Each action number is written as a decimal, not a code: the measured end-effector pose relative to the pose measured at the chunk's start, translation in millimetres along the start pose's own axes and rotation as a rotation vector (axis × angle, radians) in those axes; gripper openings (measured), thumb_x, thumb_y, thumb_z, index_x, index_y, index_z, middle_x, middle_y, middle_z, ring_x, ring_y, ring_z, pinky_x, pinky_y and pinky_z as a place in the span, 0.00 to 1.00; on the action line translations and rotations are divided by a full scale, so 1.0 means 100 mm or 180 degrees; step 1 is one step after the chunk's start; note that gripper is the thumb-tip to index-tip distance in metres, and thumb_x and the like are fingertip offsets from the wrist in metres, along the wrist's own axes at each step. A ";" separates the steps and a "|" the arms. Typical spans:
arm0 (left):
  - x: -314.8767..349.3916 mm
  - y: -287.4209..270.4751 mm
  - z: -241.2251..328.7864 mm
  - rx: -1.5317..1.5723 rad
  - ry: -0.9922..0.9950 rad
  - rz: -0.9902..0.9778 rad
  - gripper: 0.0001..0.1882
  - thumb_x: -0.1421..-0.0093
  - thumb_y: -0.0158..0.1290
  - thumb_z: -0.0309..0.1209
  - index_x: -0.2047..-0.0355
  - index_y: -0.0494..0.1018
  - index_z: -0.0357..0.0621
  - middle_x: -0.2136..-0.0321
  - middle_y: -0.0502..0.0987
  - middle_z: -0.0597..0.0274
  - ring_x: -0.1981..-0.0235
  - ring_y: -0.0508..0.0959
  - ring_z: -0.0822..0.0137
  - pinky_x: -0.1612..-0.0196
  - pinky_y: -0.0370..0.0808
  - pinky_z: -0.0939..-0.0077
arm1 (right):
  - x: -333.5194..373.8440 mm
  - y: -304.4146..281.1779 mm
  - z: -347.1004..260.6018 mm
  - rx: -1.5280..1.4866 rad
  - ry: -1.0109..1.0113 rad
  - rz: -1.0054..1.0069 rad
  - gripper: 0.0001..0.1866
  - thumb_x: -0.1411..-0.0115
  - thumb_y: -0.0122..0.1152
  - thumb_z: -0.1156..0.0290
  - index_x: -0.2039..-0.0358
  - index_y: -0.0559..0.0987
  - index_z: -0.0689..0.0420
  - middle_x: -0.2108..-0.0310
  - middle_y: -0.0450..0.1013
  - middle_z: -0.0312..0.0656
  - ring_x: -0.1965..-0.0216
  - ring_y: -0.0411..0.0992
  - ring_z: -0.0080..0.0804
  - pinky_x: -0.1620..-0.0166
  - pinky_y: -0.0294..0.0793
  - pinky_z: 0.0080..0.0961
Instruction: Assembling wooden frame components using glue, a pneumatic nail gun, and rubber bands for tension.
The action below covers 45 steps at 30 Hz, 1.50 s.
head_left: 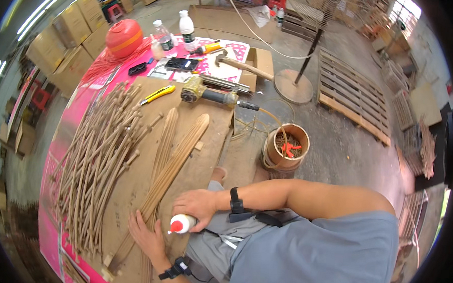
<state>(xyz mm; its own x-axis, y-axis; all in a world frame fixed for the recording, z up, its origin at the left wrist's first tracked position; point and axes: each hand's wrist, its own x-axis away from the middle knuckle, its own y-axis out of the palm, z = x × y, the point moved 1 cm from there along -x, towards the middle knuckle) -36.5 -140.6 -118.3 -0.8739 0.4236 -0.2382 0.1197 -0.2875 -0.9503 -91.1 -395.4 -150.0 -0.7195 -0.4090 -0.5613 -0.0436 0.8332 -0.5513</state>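
My right hand (198, 203) is wrapped around a white glue bottle (185, 222) with a red nozzle cap, held tilted above my lap at the table's near edge. Beside it, my left hand (148, 237) lies with fingers stretched over long, thin wooden slats (173, 162). These slats have rounded far ends and rest slantwise on a brown cardboard sheet (123, 197). Left of them lies a large heap of thin wooden rods (94, 170) with knobbed ends. Part of the slats is hidden under my left hand.
Across the table's far part lie a yellow utility knife (158, 94), an air-powered nail gun (208, 94), a hammer (247, 65), a phone (182, 64), bottles (187, 26) and a red string ball (124, 38). A bucket (285, 157) and a wooden pallet (353, 94) stand on the floor.
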 end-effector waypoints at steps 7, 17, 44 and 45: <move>-0.11 0.17 0.09 0.0071 0.0205 0.0083 0.41 0.45 0.67 0.34 0.31 0.65 0.43 0.35 0.67 0.42 0.34 0.65 0.39 0.31 0.60 0.44 | 0.07 -0.19 -0.01 0.0070 0.0167 -0.0102 0.34 0.57 0.74 0.50 0.53 0.76 0.56 0.57 0.74 0.48 0.54 0.74 0.52 0.50 0.75 0.45; -0.07 0.13 0.15 -0.0105 0.0278 0.0132 0.41 0.43 0.67 0.34 0.31 0.64 0.43 0.36 0.67 0.41 0.35 0.65 0.39 0.32 0.62 0.44 | 0.09 -0.17 0.02 0.0053 -0.0005 0.0001 0.31 0.55 0.73 0.50 0.56 0.75 0.56 0.59 0.72 0.48 0.56 0.73 0.53 0.54 0.74 0.45; -0.01 0.15 0.07 -0.0274 0.0273 0.0084 0.40 0.37 0.61 0.44 0.29 0.62 0.45 0.30 0.63 0.45 0.29 0.61 0.43 0.26 0.53 0.42 | 0.09 -0.15 0.00 -0.0055 0.0025 0.0066 0.29 0.55 0.74 0.53 0.57 0.75 0.56 0.59 0.73 0.48 0.55 0.73 0.53 0.53 0.74 0.45; 0.00 0.16 0.07 -0.0306 0.0245 0.0174 0.40 0.36 0.60 0.46 0.28 0.61 0.46 0.29 0.62 0.45 0.28 0.60 0.43 0.26 0.53 0.42 | 0.08 -0.15 -0.01 -0.0063 0.0013 0.0052 0.29 0.55 0.74 0.53 0.57 0.75 0.56 0.59 0.73 0.48 0.55 0.73 0.53 0.53 0.74 0.45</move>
<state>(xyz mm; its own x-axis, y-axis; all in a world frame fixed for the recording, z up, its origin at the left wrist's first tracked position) -38.2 -151.4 -131.6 -0.8266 0.4753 -0.3014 0.2140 -0.2298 -0.9494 -97.1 -411.2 -145.9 -0.7230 -0.3937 -0.5677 -0.0453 0.8470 -0.5297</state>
